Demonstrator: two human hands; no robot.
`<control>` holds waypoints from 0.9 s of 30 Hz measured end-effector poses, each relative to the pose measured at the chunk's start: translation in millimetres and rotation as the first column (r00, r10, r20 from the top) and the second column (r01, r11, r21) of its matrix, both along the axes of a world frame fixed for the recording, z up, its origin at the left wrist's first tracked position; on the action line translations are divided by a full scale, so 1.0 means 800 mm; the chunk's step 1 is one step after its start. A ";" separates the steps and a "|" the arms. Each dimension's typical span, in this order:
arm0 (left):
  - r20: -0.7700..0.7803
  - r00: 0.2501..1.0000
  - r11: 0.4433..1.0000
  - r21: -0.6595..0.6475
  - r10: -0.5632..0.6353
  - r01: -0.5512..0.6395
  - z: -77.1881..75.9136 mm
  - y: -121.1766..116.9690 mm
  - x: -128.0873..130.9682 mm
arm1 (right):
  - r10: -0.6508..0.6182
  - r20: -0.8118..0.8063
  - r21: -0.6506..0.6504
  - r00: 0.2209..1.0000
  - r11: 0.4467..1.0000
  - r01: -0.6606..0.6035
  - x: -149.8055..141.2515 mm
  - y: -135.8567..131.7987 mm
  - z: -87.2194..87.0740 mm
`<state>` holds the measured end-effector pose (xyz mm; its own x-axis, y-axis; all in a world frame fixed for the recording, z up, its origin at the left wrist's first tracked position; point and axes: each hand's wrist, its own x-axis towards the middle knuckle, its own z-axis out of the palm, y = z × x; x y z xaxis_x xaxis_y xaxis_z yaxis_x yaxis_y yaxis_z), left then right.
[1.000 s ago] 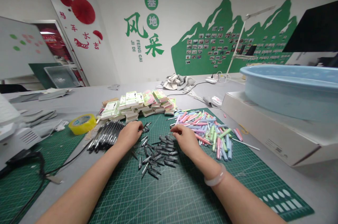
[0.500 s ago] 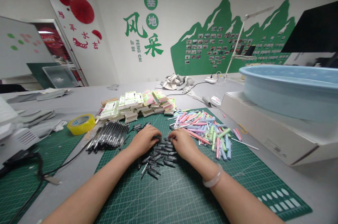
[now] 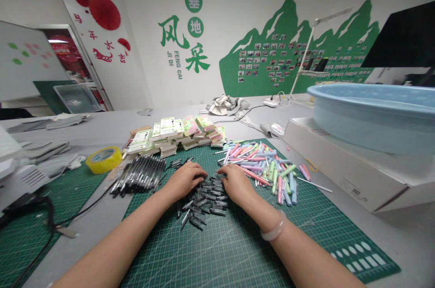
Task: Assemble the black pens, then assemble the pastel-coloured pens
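Note:
A loose pile of black pen caps (image 3: 205, 199) lies on the green cutting mat (image 3: 217, 252). My left hand (image 3: 188, 178) rests against the pile's far left side, fingers curved and slightly apart. Across from it, my right hand (image 3: 234, 181) touches the far right side of the pile, its fingers bent inward. Both hands cup the caps from the sides, and nothing shows gripped in either; some fingertips are hidden. A row of black pens (image 3: 138, 177) lies to the left of my left hand. Pastel pen parts (image 3: 261, 163) are heaped right of my right hand.
Small boxes (image 3: 168, 132) are stacked behind the hands. A roll of yellow tape (image 3: 103, 160) sits at the left, near a white device (image 3: 23, 184) with a dark cable. On the right, a blue basin (image 3: 370, 120) stands on a white box (image 3: 340, 165).
Both hands stay at the pile's sides, with only slight finger movement. The caps look almost unchanged.

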<state>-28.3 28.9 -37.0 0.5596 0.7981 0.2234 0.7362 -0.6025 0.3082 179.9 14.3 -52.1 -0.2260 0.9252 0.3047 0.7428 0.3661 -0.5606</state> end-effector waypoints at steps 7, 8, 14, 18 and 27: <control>0.035 0.998 0.998 -0.026 0.051 -0.050 0.004 -0.005 0.000 | 0.022 -0.017 -0.015 1.000 1.000 -0.023 -0.003 0.001 0.000; 0.041 0.998 0.998 -0.041 0.051 -0.049 0.004 -0.005 0.000 | 0.025 -0.019 -0.019 1.000 1.000 -0.025 -0.003 0.000 0.001; 0.065 0.997 0.993 -0.112 0.032 -0.025 0.002 -0.002 -0.003 | 0.033 -0.006 -0.029 0.999 0.999 -0.033 -0.006 -0.003 0.004; 0.032 0.999 0.993 -0.119 0.020 -0.016 0.003 -0.001 -0.006 | 0.034 -0.009 -0.028 0.999 0.999 -0.034 -0.006 -0.003 0.005; -0.037 0.996 0.996 0.025 0.081 -0.080 0.006 -0.007 -0.004 | 0.008 -0.006 -0.024 1.000 1.000 -0.009 -0.005 -0.006 0.012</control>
<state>-31.5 23.0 -32.5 0.5021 0.8357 0.2224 0.7935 -0.5475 0.2657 176.0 9.9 -42.6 -0.2322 0.9304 0.2836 0.7364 0.3586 -0.5736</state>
